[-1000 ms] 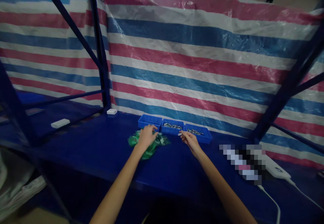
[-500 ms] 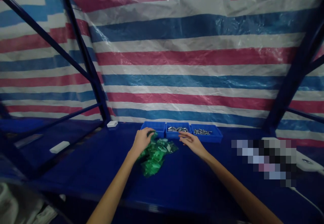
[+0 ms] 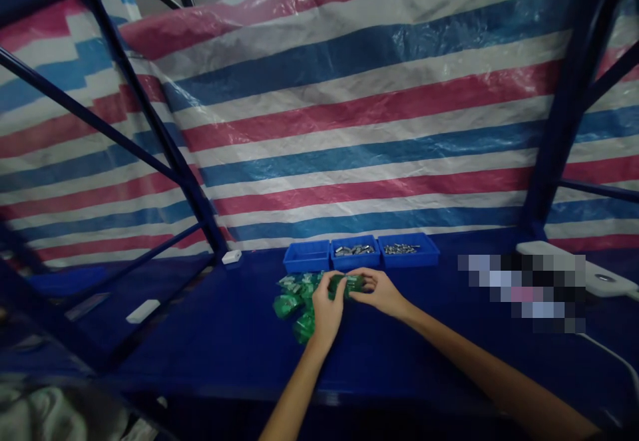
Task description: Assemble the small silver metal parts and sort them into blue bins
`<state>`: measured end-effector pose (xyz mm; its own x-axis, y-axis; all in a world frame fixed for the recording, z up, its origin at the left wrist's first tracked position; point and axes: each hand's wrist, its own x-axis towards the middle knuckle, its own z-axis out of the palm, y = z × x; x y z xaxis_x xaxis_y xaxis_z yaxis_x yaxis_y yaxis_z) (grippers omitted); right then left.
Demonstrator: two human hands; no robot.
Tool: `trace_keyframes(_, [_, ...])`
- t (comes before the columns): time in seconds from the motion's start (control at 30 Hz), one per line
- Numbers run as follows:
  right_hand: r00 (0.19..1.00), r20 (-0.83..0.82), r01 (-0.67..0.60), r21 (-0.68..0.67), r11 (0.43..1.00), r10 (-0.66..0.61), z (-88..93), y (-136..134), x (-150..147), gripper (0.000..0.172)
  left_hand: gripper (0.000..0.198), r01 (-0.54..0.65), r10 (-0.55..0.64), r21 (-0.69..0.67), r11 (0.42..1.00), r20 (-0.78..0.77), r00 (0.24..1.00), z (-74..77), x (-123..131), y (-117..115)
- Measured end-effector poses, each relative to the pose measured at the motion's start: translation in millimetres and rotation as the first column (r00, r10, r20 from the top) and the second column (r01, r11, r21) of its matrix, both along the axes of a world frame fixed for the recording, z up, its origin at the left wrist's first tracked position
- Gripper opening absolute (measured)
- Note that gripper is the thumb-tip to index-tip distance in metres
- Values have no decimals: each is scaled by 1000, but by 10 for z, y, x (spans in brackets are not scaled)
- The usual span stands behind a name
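Before the middle blue tray (image 3: pixel 357 262), a green packet (image 3: pixel 354 285) sits between two bare hands, the left hand (image 3: pixel 329 304) pinching its left end and the right hand (image 3: pixel 382 292) curled narrowly around its right. Just left of the hands, more green packets (image 3: pixel 289 304) lie heaped on the dark blue tabletop (image 3: pixel 219 341). Behind, the middle tray carries metal pieces (image 3: pixel 355 251), with the left tray (image 3: pixel 307 266) and the right tray (image 3: pixel 414 261) alongside; the right one holds smaller metal parts (image 3: pixel 401 249). Farther back, a striped plastic sheet (image 3: pixel 359 161) hangs across.
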<state>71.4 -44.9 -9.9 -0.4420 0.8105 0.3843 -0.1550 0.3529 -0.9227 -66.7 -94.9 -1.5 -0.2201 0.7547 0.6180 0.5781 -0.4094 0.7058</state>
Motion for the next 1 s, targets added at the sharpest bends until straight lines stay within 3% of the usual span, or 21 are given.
trace_keyframes(0.13, [986, -24, 164, 251, 954, -163, 35, -17, 19, 17, 11, -48, 80, 146, 988, -224, 971, 7, 6, -66])
trace_keyframes(0.23, [957, -46, 271, 484, 832, -285, 82, 17, 123, 6, 15, -11, 101, 215, 976, -413, 905, 10, 84, -151])
trace_keyframes(0.3, [943, -11, 268, 620, 738, -333, 90, 42, 197, 10, 24, -5, 118, 224, 975, -493, 862, 17, 150, -215])
trace_keyframes(0.37, [931, 56, 229, 679, 697, -360, 65, 57, 236, 11, 29, -17, 123, 206, 978, -514, 849, 45, 183, -248])
trace_keyframes(0.43, [908, 86, 281, 602, 748, -410, 15, 61, 227, 17, 25, -74, 145, 166, 983, -474, 868, 115, 132, -207])
trace_keyframes(0.53, [911, 161, 280, 432, 857, -379, -59, 49, 167, 43, 18, -215, 232, 87, 973, -380, 895, 307, -162, 47])
trace_keyframes(0.67, [887, 323, 162, 453, 877, -330, -55, -15, 126, 39, 17, -283, 267, -13, 959, -295, 917, 534, -779, 650])
trace_keyframes(0.73, [868, 384, 86, 507, 857, -315, -7, -66, 129, 31, 16, -273, 236, -114, 955, -261, 936, 524, -1013, 960])
trace_keyframes(0.83, [849, 463, -50, 551, 833, -255, 67, -123, 134, 23, 17, -269, 175, -267, 925, -327, 929, 373, -1157, 1306])
trace_keyframes(0.93, [819, 534, -127, 529, 839, -212, 95, -122, 137, 22, 23, -218, 27, -422, 880, -413, 910, 241, -1142, 1452])
trace_keyframes(1.0, [787, 581, -144, 498, 855, -205, 90, -99, 145, 27, 33, -203, -50, -451, 869, -488, 872, 238, -1110, 1434])
